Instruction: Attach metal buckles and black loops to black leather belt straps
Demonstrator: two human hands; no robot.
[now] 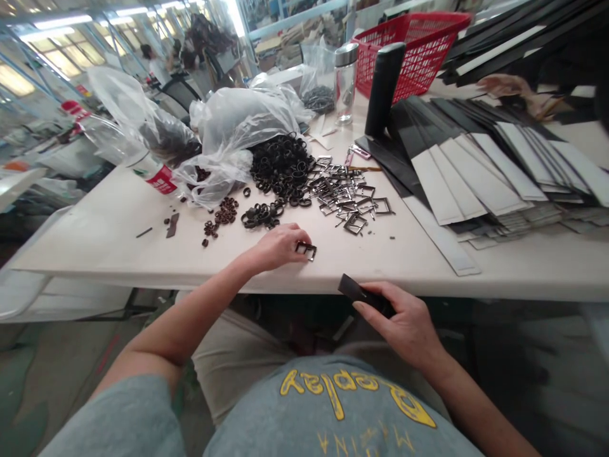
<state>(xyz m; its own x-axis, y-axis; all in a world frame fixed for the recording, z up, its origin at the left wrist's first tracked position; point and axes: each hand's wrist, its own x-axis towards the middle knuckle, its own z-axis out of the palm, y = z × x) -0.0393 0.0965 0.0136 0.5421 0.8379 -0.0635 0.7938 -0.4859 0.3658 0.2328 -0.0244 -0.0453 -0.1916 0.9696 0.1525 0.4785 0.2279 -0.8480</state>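
Though the table (118, 235) fills most of the frame, the work sits at its near edge, low centre. Largest of the things in hand is the strap (364, 295), a dark strip just below the table edge at lower centre right; the right hand (404, 324) holds it with the fingers curled around its far end and the thumb lying along the side, so one square end pokes up and left. It looks like a stiff but bendable belt piece, light, with a smooth face that could slip; it is best gripped flat across its width near the end, as it is now.

Smaller is the buckle (306, 249), at centre frame on the table top, pinched at its left side by the fingertips of the left hand (278, 246), the other fingers curled in. It looks like metal: rigid, small, light, hard to crush, best taken by the frame edges.

Behind it, at upper centre, lie a pile of buckles (347, 197) and a heap of dark rings (280, 166).
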